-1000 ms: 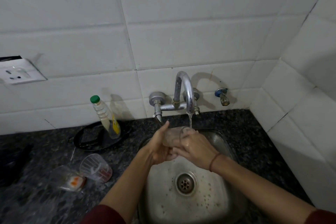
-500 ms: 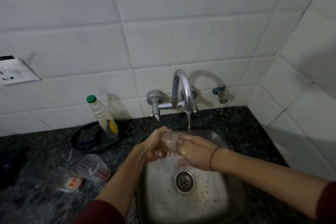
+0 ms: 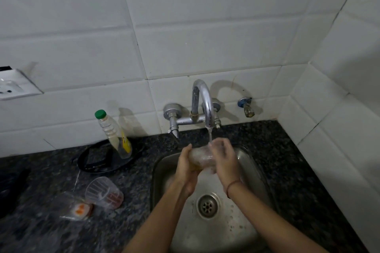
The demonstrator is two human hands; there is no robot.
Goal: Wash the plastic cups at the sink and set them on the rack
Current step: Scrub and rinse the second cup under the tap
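Note:
A clear plastic cup [image 3: 200, 157] lies sideways between both hands over the steel sink [image 3: 255, 170], under a thin stream from the tap [image 3: 202, 100]. My left hand [image 3: 186, 167] grips its base end. My right hand [image 3: 223, 155] wraps its mouth end, fingers over the rim. Two more clear cups lie on the dark counter at the left: one on its side with reddish residue [image 3: 103, 192], and another with orange bits [image 3: 72, 206] beside it.
A dish-soap bottle with a green cap [image 3: 113, 134] leans in a black round tray [image 3: 98, 160] by the wall. A socket [image 3: 12, 86] sits at far left, a small valve [image 3: 246, 106] right of the tap. The drain [image 3: 207, 205] lies below my wrists.
Both hands have kept the cup under the stream and shifted slightly up toward the spout. My right hand has turned so its fingers cover the cup's mouth.

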